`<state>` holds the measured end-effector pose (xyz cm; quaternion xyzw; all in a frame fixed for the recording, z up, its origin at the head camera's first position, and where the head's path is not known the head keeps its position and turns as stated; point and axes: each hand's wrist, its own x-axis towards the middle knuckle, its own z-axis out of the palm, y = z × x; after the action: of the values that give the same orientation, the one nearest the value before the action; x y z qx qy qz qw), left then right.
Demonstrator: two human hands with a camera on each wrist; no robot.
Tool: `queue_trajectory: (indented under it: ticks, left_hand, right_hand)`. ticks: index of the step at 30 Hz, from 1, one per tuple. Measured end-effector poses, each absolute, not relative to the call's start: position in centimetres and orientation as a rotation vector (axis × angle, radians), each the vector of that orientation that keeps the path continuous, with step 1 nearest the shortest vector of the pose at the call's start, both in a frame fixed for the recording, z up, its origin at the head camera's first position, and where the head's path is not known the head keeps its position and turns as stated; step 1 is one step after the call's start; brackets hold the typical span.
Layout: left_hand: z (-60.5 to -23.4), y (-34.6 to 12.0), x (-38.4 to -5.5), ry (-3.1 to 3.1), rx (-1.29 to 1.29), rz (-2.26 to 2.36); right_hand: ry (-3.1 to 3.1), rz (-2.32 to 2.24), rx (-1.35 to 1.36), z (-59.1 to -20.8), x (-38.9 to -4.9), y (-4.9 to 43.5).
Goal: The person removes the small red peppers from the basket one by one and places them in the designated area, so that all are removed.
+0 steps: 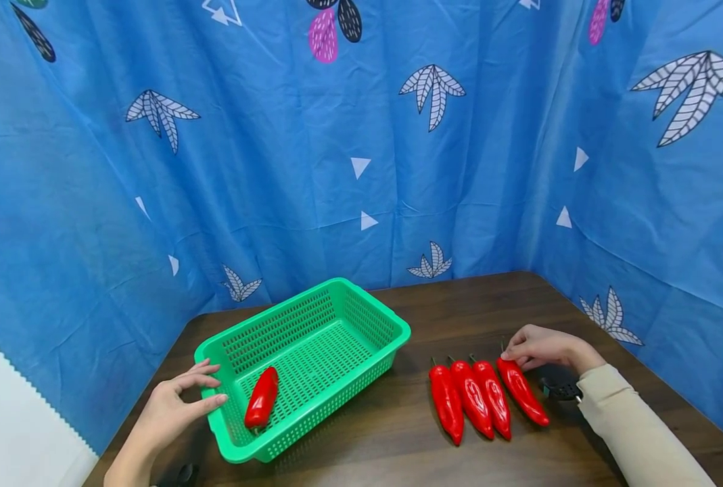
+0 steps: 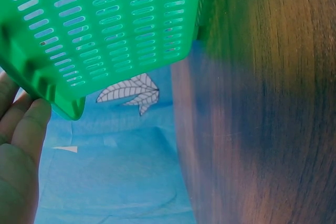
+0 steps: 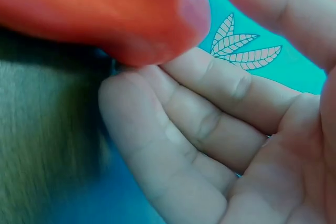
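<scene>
My left hand [image 1: 175, 406] is at the left end of a green plastic basket [image 1: 331, 283], with fingers [image 2: 31, 129] touching its rim and thumb and index finger spread apart. One red chili pepper [image 1: 262, 398] lies inside the basket near that end. At the right, my right hand [image 1: 540, 346] pinches the stem end of a red chili pepper [image 1: 522, 391], which rests slanted on the table. Up close in the right wrist view, that pepper [image 3: 131, 14] lies against the curled fingers [image 3: 136, 108]; the thumb's tip runs out of the frame.
Three more red chili peppers lie side by side to the left of the right hand, the nearest being this pepper [image 1: 492, 396]. They rest on a dark wooden table [image 1: 373, 439]. A blue patterned curtain [image 1: 312, 169] hangs behind and along the sides.
</scene>
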<state>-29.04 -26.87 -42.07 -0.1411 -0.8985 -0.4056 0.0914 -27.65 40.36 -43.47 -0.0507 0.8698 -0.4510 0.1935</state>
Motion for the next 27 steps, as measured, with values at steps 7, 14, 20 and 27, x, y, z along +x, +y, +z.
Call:
queue_trajectory:
  ticks: [7, 14, 20, 27]
  left_hand:
    - [-42.1, -26.8, -29.1, -2.670, -0.425, -1.196]
    - [-42.1, -26.8, -29.0, -2.660, -0.431, -1.203]
    - [-42.1, -27.0, -29.0, -2.671, -0.425, -1.211]
    - [-42.2, -26.9, -29.0, -2.686, -0.415, -1.212]
  right_hand:
    - [2.421, -1.272, -0.143, -43.3, -27.5, 40.4]
    - [2.429, -1.257, -0.087, -42.9, -27.2, 40.0]
    - [2.453, -1.245, -0.082, -42.3, -27.1, 40.0]
    - [2.505, -1.247, -0.130, -40.4, -27.4, 39.7]
